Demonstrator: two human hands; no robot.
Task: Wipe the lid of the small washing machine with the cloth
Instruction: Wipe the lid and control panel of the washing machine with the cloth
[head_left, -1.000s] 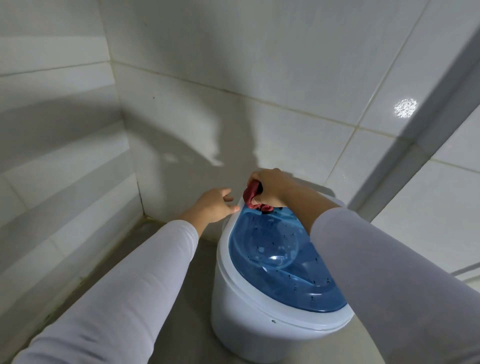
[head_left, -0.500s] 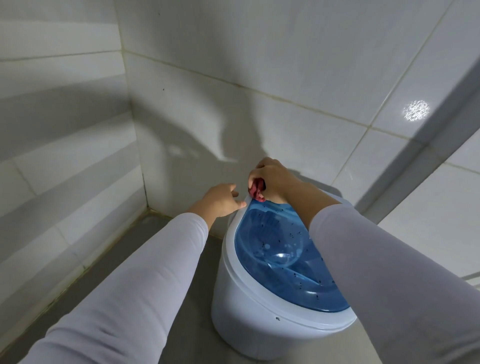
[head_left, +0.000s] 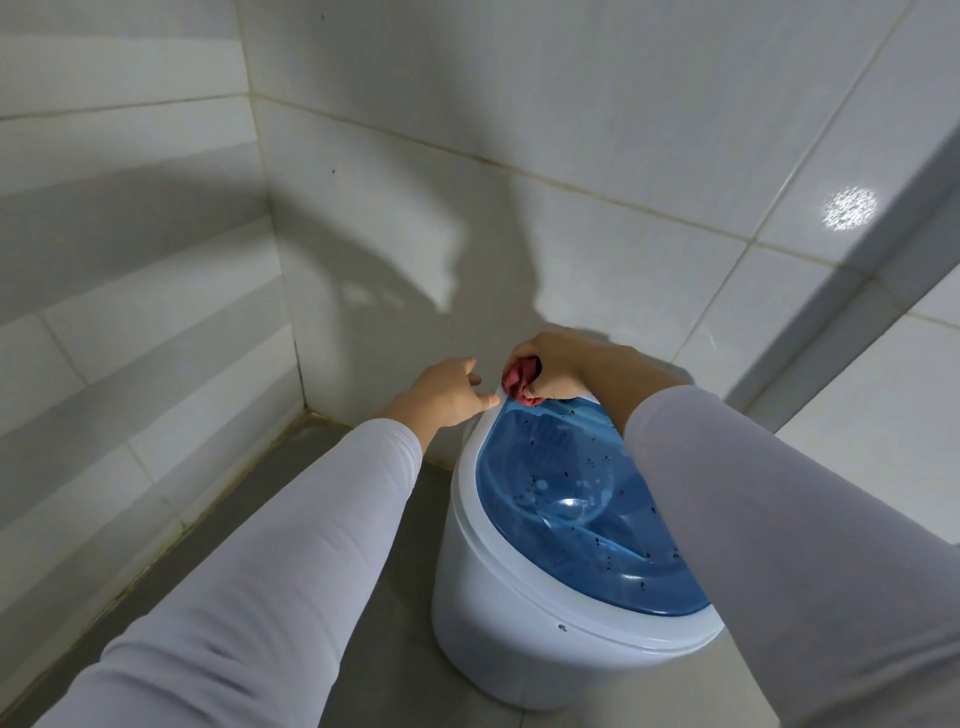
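Note:
A small white washing machine (head_left: 498, 613) stands on the floor in a tiled corner. Its translucent blue lid (head_left: 561, 499) carries dark specks and a glare spot. My right hand (head_left: 556, 366) is shut on a bunched red cloth (head_left: 519, 385), which presses on the far left end of the lid at the white rim. My left hand (head_left: 449, 392) rests just left of the cloth, fingertips touching the machine's white rim, holding nothing. My right sleeve covers the lid's right side.
White tiled walls (head_left: 571, 156) rise close behind and to the left of the machine. Grey floor (head_left: 395, 597) shows between my left sleeve and the machine. A grey ledge or frame (head_left: 831, 312) runs diagonally at the right.
My right hand with the cloth stayed at the lid's far end, shifting slightly left onto the rim. My left hand kept its place on the rim. The head view drifted a little.

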